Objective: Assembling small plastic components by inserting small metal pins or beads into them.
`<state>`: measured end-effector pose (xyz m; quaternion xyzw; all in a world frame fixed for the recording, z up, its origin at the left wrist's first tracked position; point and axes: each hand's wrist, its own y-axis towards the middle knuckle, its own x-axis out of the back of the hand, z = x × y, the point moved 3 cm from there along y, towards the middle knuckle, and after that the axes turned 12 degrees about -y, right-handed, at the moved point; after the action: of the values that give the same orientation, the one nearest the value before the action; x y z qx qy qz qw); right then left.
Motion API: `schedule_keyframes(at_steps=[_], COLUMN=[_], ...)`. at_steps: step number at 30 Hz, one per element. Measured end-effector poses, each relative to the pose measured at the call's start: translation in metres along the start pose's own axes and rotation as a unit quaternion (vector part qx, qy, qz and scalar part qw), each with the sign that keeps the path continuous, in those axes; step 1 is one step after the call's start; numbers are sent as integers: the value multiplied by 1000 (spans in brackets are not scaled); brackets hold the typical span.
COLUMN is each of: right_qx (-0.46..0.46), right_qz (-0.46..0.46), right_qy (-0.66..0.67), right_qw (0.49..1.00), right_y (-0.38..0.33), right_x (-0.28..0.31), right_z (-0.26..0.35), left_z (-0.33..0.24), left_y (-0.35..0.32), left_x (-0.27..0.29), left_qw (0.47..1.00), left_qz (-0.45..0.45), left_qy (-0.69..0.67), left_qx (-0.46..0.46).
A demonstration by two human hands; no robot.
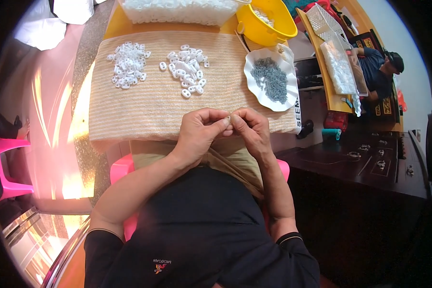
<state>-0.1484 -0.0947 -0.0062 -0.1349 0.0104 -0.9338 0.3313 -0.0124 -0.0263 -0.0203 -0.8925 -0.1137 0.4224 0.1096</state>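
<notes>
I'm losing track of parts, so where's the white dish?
In the head view, the white dish sits near the right edge of the striped cloth, beyond the right hand, below the yellow tub.

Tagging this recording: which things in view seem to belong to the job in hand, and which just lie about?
Likely the job's:
- left hand, right hand, fingertips together
- left white pile, right white pile
- grey pieces in the white dish
- striped cloth
- perhaps clear box, yellow basin

Probably just lying about:
- pink seat, far left
- turquoise cylinder, right
</notes>
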Motion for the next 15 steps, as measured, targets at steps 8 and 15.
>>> schedule_keyframes(at_steps=[8, 15], right_qx=[13, 44], right_qz=[9, -15], right_qy=[20, -115], right_qw=[1000, 992], right_y=[7, 36], right_x=[13, 11], right_z=[4, 14], left_z=[-6, -16], left_y=[-1, -12], left_x=[-2, -12], left_qw=[997, 996], left_qz=[2, -13], left_qy=[-80, -77], left_qx=[18, -30])
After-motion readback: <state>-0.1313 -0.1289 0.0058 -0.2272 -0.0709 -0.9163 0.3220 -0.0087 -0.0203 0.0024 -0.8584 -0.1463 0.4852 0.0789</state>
